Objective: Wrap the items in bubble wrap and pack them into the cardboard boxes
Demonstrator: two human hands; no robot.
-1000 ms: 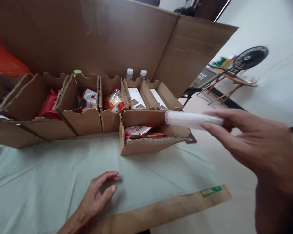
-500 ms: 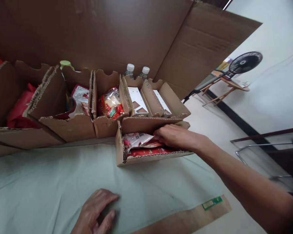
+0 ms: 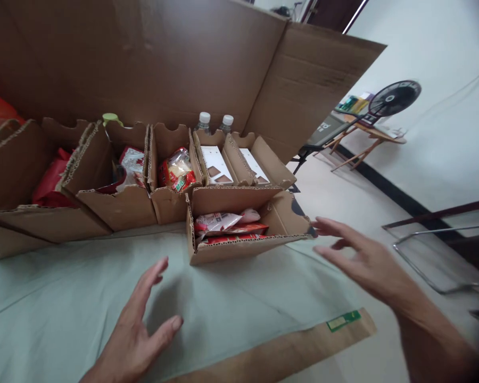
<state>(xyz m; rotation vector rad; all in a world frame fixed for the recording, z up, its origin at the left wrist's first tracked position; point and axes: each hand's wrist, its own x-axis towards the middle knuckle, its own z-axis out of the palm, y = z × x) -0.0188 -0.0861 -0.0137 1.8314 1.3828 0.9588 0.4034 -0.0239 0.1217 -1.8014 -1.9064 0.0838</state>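
A cardboard box with an open top stands crosswise on the pale green cloth, in front of the row of boxes. Inside it lie a white plastic packet and red packets. Just off the box's right end is my right hand, its fingers spread with nothing between them; whether a fingertip touches the cardboard I cannot tell. To the front left of the box, my left hand hovers over the cloth, thumb and fingers apart, holding nothing.
Behind stands a row of cardboard boxes holding a red bag, a snack packet and white cards. Two white-capped bottles and a tall cardboard panel are farther back. A fan stands at right.
My right hand has come out of the front box and moved right to its end. My left hand has risen and opened wider. The view has shifted slightly.
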